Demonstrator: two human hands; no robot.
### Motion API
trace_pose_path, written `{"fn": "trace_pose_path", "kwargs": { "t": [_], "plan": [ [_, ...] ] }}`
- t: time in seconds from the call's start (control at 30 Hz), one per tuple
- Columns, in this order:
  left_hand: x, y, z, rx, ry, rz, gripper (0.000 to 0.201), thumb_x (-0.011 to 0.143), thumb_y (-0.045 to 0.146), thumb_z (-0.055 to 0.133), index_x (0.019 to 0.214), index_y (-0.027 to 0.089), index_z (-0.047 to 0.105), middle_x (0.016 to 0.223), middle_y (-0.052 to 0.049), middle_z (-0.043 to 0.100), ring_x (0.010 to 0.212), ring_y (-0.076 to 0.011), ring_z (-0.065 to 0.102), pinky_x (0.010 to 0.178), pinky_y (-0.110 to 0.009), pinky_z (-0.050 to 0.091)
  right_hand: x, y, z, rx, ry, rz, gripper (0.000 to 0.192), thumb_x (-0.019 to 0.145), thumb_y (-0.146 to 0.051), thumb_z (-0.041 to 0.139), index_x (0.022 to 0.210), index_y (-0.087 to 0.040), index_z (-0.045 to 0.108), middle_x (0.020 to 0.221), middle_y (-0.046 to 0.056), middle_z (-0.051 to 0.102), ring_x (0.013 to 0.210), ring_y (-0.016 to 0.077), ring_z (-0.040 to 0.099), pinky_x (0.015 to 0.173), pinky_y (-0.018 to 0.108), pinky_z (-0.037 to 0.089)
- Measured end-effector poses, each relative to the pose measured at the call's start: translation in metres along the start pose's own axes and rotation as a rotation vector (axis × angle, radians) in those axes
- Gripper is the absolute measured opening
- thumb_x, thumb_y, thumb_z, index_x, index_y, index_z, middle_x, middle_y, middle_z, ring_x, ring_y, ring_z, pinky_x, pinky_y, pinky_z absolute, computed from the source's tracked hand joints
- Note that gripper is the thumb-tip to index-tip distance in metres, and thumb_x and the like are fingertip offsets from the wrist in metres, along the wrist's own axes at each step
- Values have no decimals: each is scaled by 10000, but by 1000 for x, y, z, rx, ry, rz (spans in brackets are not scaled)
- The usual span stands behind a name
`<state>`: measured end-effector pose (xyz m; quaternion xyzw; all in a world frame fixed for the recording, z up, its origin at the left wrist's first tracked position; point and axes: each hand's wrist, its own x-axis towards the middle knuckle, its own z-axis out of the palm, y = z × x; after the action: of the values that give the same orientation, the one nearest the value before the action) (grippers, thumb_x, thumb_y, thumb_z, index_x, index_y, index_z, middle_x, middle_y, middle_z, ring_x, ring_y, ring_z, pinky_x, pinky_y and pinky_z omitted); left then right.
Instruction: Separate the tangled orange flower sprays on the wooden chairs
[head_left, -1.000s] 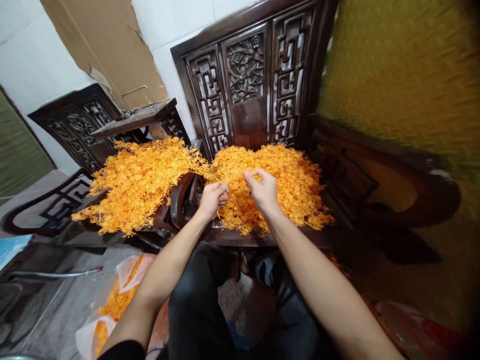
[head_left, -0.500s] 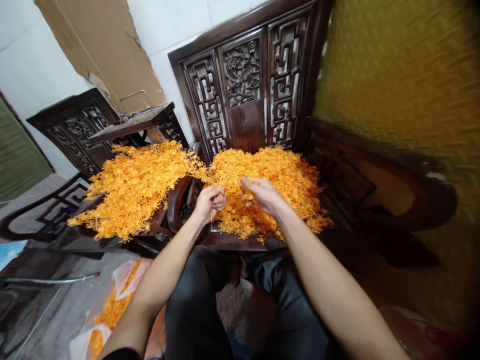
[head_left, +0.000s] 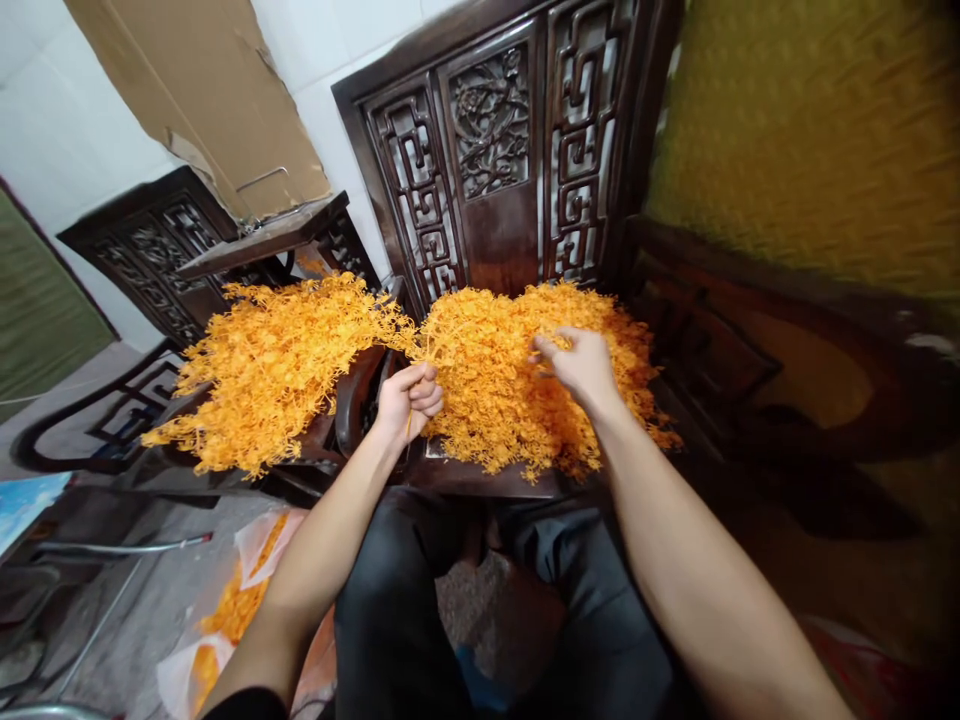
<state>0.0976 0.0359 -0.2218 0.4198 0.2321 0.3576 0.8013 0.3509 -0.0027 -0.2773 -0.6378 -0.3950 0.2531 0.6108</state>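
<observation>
Sprigs (head_left: 517,390) are lying heaped to the chair (head_left: 495,480) seat's front edge while we are pinching stems in our left hand (head_left: 405,400), our right hand (head_left: 577,365) spreading loosely over the heap.

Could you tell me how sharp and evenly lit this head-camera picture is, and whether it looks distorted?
Head view: the orange sprigs and both hands, left hand and right hand, are sharp and evenly lit; the yellow-green surface at right is smeared; the carved chair back leans from wide-angle distortion.
</observation>
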Motion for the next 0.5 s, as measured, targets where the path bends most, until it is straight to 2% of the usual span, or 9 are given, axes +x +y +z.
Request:
{"fn": "trace_pose_path", "kwargs": {
  "t": [0.1, 0.2, 0.27, 0.4, 0.47, 0.5],
  "plan": [
    [3, -1, 4, -58, -56, -29, 243, 956, 178, 488, 730, 128, 565, 502, 98, 176, 395, -62, 169, 402, -189, 193, -16, -10, 9, 385, -223, 178, 362, 726, -428, 821, 949, -170, 700, 800, 62, 693, 635, 189, 651, 527, 338, 570],
    [7, -7, 8, -75, -108, -54, 260, 968, 183, 477, 734, 125, 575, 498, 94, 175, 396, -66, 180, 404, -191, 197, -35, -28, 24, 537, -440, 159, 379, 668, -437, 881, 906, -179, 736, 751, 22, 656, 614, 149, 604, 487, 303, 566],
    [9, -10, 10, -71, -123, -58, 262, 973, 193, 480, 740, 124, 580, 494, 92, 182, 396, -65, 184, 408, -190, 204, -45, -38, 33, 572, -515, 165, 409, 645, -447, 900, 920, -188, 742, 790, 22, 668, 643, 151, 612, 478, 297, 574],
    [10, -13, 14, -72, -115, -74, 265, 980, 190, 466, 749, 124, 577, 493, 90, 193, 391, -61, 180, 410, -188, 196, -46, -46, 42, 501, -533, 101, 451, 625, -465, 909, 929, -187, 726, 863, 28, 696, 692, 161, 645, 447, 263, 556],
    [7, -10, 17, -115, -68, -75, 278, 982, 177, 448, 729, 132, 552, 495, 94, 171, 388, -63, 175, 407, -194, 184, -34, -42, 37, 534, -406, 100, 420, 654, -490, 883, 864, -177, 699, 792, 16, 671, 640, 143, 635, 405, 222, 497],
    [5, -8, 18, -146, -38, -61, 287, 983, 172, 438, 715, 138, 535, 496, 96, 156, 387, -65, 172, 405, -198, 178, -25, -39, 32, 590, -289, 122, 406, 667, -489, 872, 842, -179, 678, 756, 4, 650, 611, 133, 628, 387, 204, 464]
  ]
}}
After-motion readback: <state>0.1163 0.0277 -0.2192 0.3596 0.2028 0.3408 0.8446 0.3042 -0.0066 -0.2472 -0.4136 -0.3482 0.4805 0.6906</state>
